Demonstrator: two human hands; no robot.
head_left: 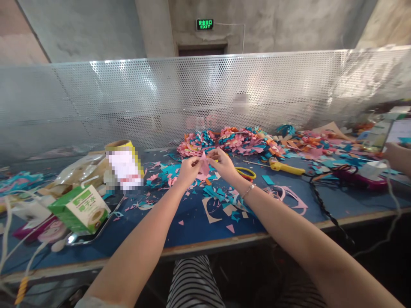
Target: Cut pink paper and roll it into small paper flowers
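Over the middle of the blue table, my left hand (pixel 190 167) and my right hand (pixel 224 164) meet at a small pink piece of paper (pixel 204 166). Both hands pinch it, one at each side, and it looks folded with a point upward. Scraps of blue and pink paper (pixel 170 171) lie beneath and around my hands. Just behind them rests a heap of pink, blue and orange fringed paper (pixel 234 141). Scissors with yellow handles (pixel 246 173) lie beside my right wrist, partly hidden by it.
A yellow glue gun (pixel 287 167) with a black cord lies on the right. At left stand a green-and-white carton (pixel 81 209) on a tray and a yellow roll (pixel 136 158). A perforated metal screen (pixel 205 94) runs along the back. Another person's hand (pixel 398 156) shows at far right.
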